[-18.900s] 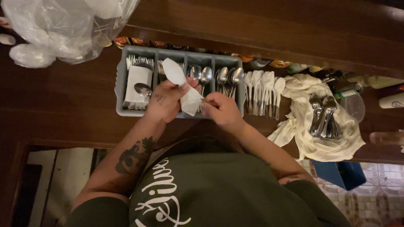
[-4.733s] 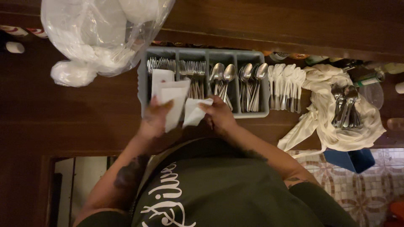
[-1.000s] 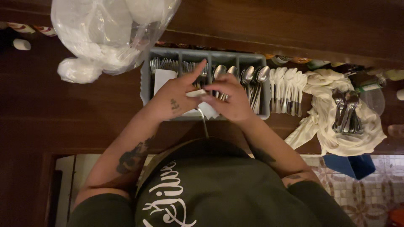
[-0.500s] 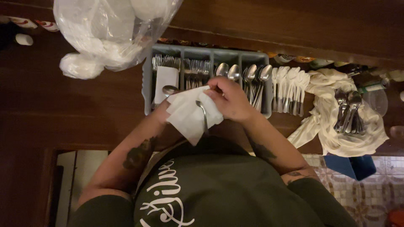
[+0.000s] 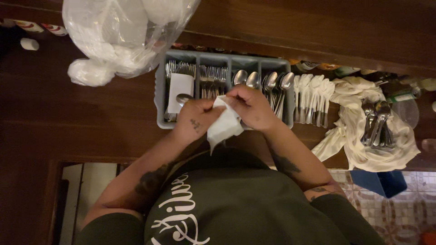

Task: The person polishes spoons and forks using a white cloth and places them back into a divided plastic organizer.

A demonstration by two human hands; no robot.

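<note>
Head view: left hand and right hand, both pinching white napkin over grey cutlery tray

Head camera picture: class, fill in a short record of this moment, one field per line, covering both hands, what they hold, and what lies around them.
Left hand: grip on the white paper napkin, a spoon bowl showing beside it
Right hand: pinching the napkin's top edge
Grey plastic cutlery tray: forks and spoons in compartments, on the dark wooden counter
Clear plastic bag: upper left
Cream cloth: right, cutlery lying on it
</note>
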